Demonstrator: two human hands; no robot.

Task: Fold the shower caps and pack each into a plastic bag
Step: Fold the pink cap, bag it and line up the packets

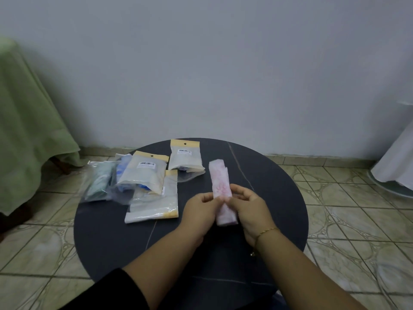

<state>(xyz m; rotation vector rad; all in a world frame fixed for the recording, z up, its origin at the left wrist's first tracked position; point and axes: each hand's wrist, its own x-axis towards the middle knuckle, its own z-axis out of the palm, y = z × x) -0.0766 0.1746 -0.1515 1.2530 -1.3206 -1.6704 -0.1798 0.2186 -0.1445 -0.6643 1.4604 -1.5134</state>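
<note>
A pink shower cap, folded into a long narrow strip, lies on the round dark table, running away from me. My left hand pinches its left edge near the middle, and my right hand grips its right side, fingers curled over the strip. A flat plastic bag with a yellow header lies just left of my left hand. Two more bags, each with a barcode label, sit further back holding bluish caps.
Clear bags with green and blue caps overhang the table's left edge. A green-draped piece of furniture stands at the left, a white cloth at the right. Tiled floor surrounds the table; a grey wall is behind it.
</note>
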